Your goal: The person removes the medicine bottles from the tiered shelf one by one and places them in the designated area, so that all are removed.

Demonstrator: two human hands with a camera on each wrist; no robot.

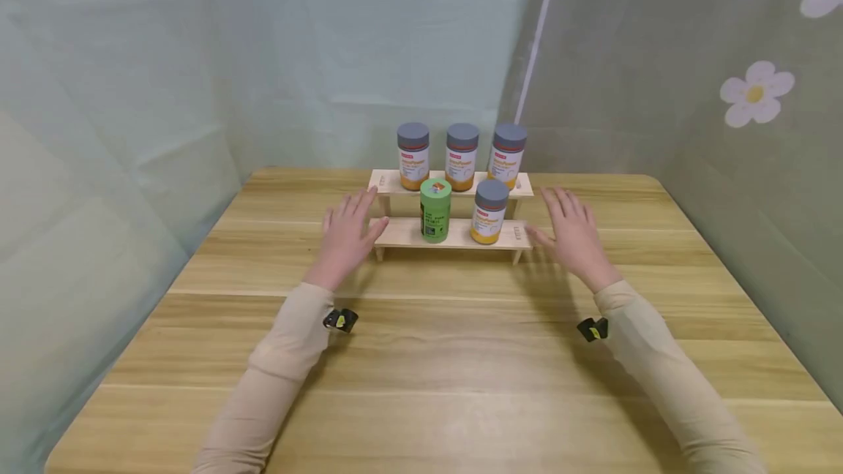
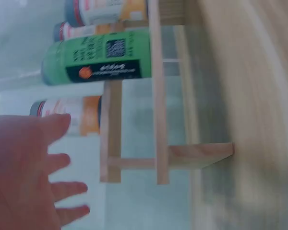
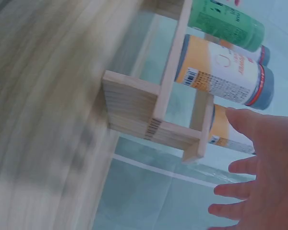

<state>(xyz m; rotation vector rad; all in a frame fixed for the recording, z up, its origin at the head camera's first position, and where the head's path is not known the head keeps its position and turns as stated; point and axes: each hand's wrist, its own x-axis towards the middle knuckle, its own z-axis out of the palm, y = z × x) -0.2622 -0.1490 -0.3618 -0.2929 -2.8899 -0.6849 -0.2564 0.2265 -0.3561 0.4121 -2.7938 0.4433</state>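
Note:
A two-step wooden rack (image 1: 454,233) stands on the table with small jars on it. On its upper step are three grey-capped white-and-orange jars, the middle one (image 1: 462,158) between two alike. The lower step bears a green jar (image 1: 435,211) and, right of it, another grey-capped jar (image 1: 489,212). My left hand (image 1: 347,234) hovers by the rack's left end, fingers spread and holding nothing. By the right end, my right hand (image 1: 574,236) is likewise spread and holds nothing. In the wrist views, both hands appear apart from the rack and jars.
The wood-grain table (image 1: 448,357) reaches toward me in front of the rack. Pale cloth (image 1: 408,42) hangs behind it, with a grey flowered cloth (image 1: 632,57) at the right. A small black device (image 1: 340,320) sits on each wrist.

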